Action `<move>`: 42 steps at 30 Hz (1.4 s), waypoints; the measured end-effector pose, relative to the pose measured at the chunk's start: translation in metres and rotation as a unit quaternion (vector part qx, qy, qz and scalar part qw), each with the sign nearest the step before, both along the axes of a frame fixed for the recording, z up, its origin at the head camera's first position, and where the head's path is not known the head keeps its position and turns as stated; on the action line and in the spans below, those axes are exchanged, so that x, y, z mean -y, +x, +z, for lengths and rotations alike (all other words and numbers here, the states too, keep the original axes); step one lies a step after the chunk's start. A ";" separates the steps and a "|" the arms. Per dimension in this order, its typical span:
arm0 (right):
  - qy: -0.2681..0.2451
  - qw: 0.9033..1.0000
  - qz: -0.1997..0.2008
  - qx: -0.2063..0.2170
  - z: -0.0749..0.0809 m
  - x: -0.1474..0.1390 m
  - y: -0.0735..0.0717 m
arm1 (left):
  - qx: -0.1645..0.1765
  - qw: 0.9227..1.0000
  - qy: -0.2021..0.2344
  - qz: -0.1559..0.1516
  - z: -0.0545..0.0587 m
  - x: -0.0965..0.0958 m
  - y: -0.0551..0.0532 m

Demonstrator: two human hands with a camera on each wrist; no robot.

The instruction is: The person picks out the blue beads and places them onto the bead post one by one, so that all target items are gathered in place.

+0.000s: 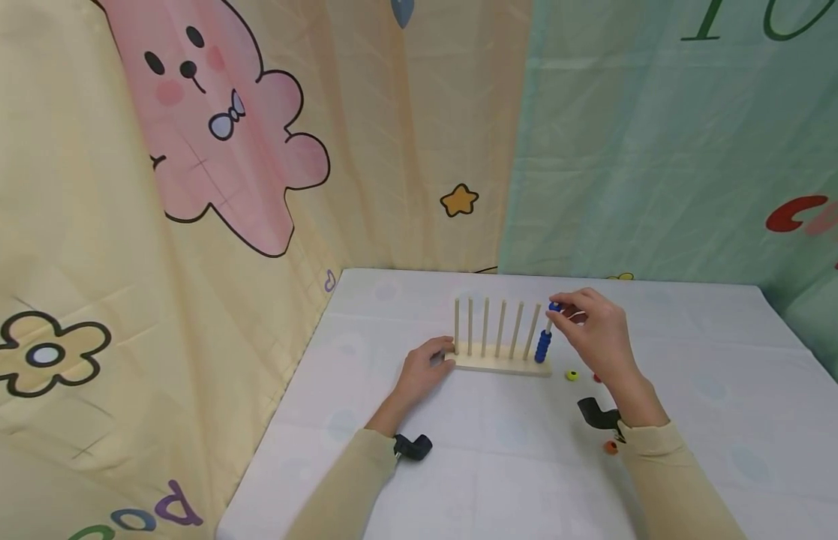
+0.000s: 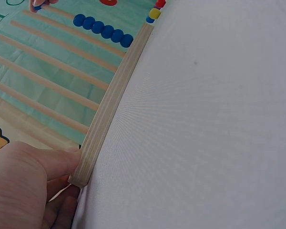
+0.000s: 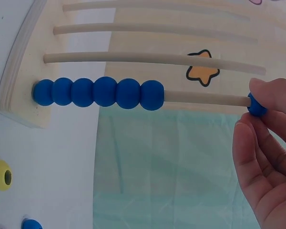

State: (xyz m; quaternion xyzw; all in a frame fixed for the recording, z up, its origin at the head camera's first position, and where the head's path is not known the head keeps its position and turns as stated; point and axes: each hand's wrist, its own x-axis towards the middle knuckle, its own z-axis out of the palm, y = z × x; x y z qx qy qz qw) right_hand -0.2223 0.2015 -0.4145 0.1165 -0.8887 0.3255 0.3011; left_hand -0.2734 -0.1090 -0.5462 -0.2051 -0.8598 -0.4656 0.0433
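Note:
A wooden bead rack has a flat base (image 1: 500, 366) and a row of upright pegs (image 1: 485, 327). My left hand (image 1: 422, 370) holds the left end of the base, the thumb on its front side in the left wrist view. At the top of the rightmost peg (image 3: 205, 98), my right hand (image 1: 602, 334) pinches a blue bead (image 3: 257, 106) between thumb and fingers, right at the peg's tip. Several blue beads (image 3: 105, 91) are stacked low on that same peg, down to the base. The other pegs carry no beads.
Loose beads lie on the white-covered table (image 1: 513, 465) right of the rack: a yellow bead (image 1: 572, 375), a red bead (image 1: 597, 378), a blue bead (image 3: 32, 224), and an orange bead (image 1: 611, 448) nearer the right sleeve. A printed curtain (image 1: 419, 135) hangs behind the table.

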 end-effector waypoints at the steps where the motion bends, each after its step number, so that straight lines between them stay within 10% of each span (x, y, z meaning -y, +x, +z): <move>1: -0.001 1.000 0.001 -0.001 0.000 0.000 0.000 | 0.000 1.000 -0.001 0.000 0.000 0.000 0.000; 42: 0.012 0.998 0.004 0.063 -0.018 -0.004 0.000 | 0.007 1.000 -0.006 0.003 0.004 -0.001 0.004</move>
